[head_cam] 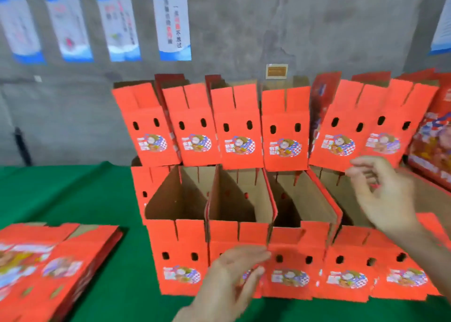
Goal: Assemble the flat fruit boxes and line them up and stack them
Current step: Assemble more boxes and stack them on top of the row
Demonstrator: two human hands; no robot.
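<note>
A front row of several open red fruit boxes (180, 256) stands on the green table (61, 195), brown insides showing. Behind it a second row of red boxes (239, 126) sits stacked higher, flaps upright. My left hand (234, 275) is open with straight fingers in front of the second front box; whether it touches the box I cannot tell. My right hand (380, 195) hovers over the right end of the front row, fingers relaxed and holding nothing. A pile of flat red boxes (48, 268) lies at the lower left.
More red boxes (429, 146) lean at the far right. A grey concrete wall (268, 29) with several blue and white posters (172, 21) rises behind the table. Green cloth shows bare left of the rows.
</note>
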